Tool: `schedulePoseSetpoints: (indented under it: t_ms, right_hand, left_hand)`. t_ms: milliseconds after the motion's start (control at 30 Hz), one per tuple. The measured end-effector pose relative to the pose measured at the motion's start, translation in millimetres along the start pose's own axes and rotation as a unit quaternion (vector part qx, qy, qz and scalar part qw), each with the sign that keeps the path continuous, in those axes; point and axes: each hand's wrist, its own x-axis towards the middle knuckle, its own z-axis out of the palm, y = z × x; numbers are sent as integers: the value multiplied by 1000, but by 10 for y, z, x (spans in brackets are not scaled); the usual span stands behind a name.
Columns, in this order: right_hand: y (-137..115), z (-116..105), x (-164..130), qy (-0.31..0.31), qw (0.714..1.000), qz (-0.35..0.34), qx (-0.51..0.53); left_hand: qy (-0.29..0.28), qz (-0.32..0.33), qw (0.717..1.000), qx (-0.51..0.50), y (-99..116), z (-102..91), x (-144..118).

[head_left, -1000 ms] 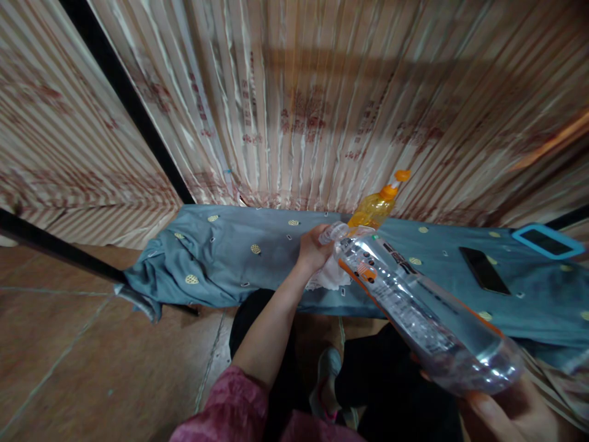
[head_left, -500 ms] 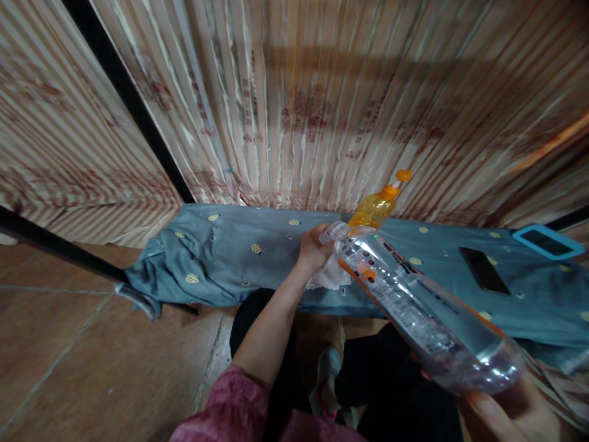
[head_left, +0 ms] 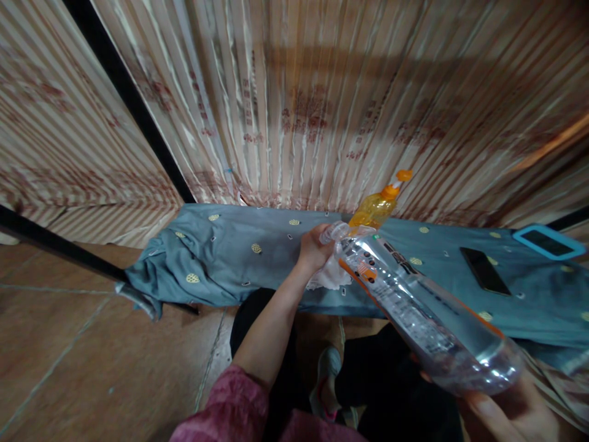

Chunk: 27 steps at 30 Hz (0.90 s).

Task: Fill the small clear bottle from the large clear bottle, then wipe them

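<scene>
Probably light and dentable, the clear plastic bottle (head_left: 427,307) suits this hold: left hand (head_left: 314,252) gripping its neck, right hand (head_left: 518,414) its base.

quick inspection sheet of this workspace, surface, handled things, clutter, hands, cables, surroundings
surface: blue-grey patterned cloth, rumpled at its left end
handled things: clear bottle, tilted; crumpled white tissue or cloth below its neck
clutter: yellow pump bottle, dark phone-like slab, blue-framed device
hands: right hand holds the bottle's base; left hand at its neck, grip partly hidden
cables: nothing seen
surroundings: printed curtain, black poles, tiled floor
</scene>
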Motion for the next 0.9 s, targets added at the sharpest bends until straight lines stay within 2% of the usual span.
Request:
schedulePoseSetpoints:
  t_ms: [233, 400, 700, 900]
  right_hand:
    - [-45, 19, -17, -4, 1000, -11, -16]
    - [-21, -19, 41, 48, 999, 0, -16]
    - [50, -35, 52, -14, 999, -32, -35]
    - [28, -24, 45, 0, 998, -34, -45]
  left_hand:
    - [2, 4, 1000, -10, -28, 16, -2]
    - [-5, 6, 1000, 14, 5, 2, -16]
    - [3, 15, 999, 40, 21, -20, -40]
    - [6, 18, 998, 63, 12, -20, -36]
